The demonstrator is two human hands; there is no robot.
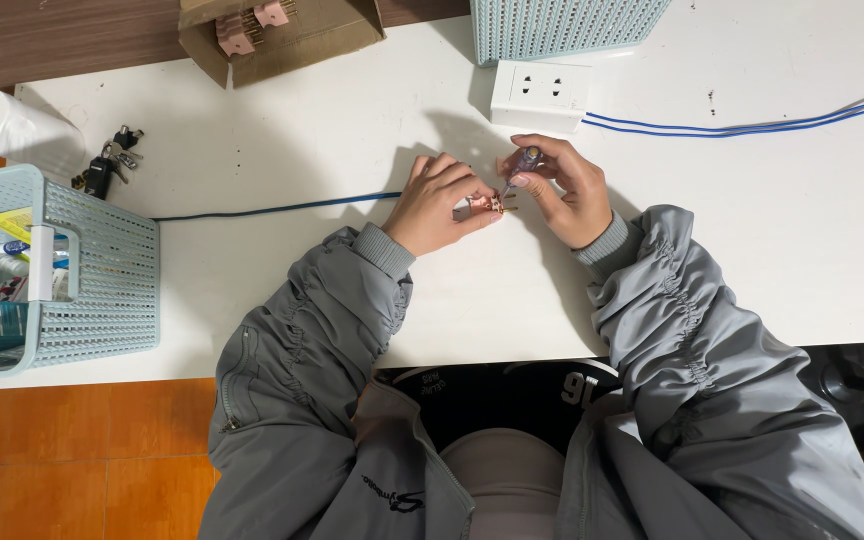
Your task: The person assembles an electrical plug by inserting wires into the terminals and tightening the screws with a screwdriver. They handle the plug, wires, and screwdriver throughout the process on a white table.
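Pinching small copper part (493, 205) between hands: left hand (439, 205) grips it, right hand (564, 190) grips screwdriver (521, 166).

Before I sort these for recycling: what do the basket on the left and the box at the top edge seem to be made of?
The basket on the left looks like moulded plastic, pale blue and matte: its walls are a regular grid of small holes. The box at the top edge looks like brown corrugated cardboard, dull, with folded flaps and creased edges.
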